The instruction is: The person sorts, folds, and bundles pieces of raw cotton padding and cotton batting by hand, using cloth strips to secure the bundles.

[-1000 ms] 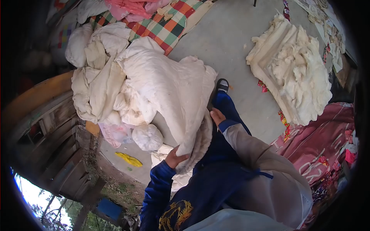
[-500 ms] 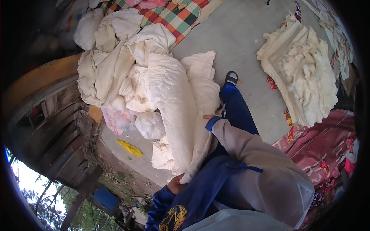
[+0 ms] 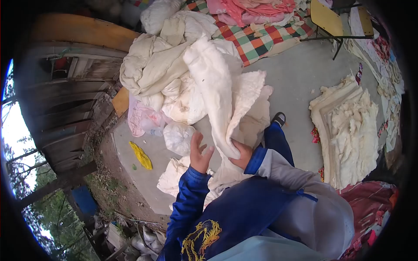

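A thick white padded quilt, folded lengthwise, stretches from the pile toward my body. My right hand is closed around its near end, with the thumb over the edge. Left of that end, my left hand is raised with fingers apart, holding nothing. A thin cream cloth spreads under and to the right of the quilt. Beneath my left hand, more crumpled cream cloth lies on the floor. A tied clear plastic bag with white contents sits just beyond that hand.
Cream bedding is heaped at the back left, beside a checked cloth. A yellow cloth or bag lies on the concrete floor. Folded cotton wadding rests at right, a chair at the back right, wooden boards at left.
My left hand has let go of the quilt's near corner and risen, opening. My right hand now grips the quilt's end, which has narrowed and shifted. The view has turned, bringing the chair into sight.
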Demonstrator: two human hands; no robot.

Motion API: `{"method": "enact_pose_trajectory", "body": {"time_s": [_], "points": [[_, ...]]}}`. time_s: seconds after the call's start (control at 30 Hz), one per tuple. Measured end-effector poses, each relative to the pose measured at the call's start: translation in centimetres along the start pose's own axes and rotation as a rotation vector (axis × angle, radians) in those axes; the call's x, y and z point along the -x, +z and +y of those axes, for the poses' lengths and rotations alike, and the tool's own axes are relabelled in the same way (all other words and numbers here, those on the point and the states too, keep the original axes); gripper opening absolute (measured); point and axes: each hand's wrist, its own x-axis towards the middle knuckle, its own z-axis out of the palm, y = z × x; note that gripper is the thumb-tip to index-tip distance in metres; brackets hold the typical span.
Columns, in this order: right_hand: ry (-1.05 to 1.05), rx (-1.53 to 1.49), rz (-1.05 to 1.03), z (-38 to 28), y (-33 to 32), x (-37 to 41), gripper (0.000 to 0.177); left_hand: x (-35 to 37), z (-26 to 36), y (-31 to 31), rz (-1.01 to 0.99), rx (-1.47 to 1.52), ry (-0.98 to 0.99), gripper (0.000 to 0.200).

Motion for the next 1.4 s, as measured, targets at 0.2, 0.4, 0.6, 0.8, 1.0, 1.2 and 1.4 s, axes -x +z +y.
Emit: {"method": "enact_pose_trajectory", "body": {"time_s": [0.2, 0.4, 0.6, 0.8, 1.0, 1.2, 1.4], "points": [[0.313, -0.484, -0.299, 3.6, -0.3, 2.9, 0.064, -6.4, -5.8, 0.9, -0.065, 0.525, -0.232, 0.049], [0.292, -0.518, 0.425, 4.8, -3.7, -0.1, 0.062, -0.9, -5.1, 5.7, -0.296, 0.397, -0.135, 0.05], [-0.143, -0.133, 0.366, -0.9, -0.1, -1.0, 0.065, -1.4, 1.1, 4.9, -0.076, -0.252, 0.542, 0.068], [-0.115, 0.033, -0.037, -2.4, -0.3, -0.6, 0.094, -5.2, -5.2, 7.9, -0.074, 0.058, 0.002, 0.066], [-0.131, 0.075, -0.464, -3.1, -1.0, 3.0, 0.119, -8.0, -15.5, 8.3, -0.117, -0.127, -0.307, 0.048], [-0.349, 0.487, -0.323, -1.6, -1.1, 0.5, 0.098, -7.4, -3.4, 10.1, 0.255, 1.114, -0.734, 0.053], [0.033, -0.219, 0.224, 0.7, -3.0, -1.1, 0.05, -9.0, -5.9, 6.4, 0.323, 0.897, -0.263, 0.043]]}}
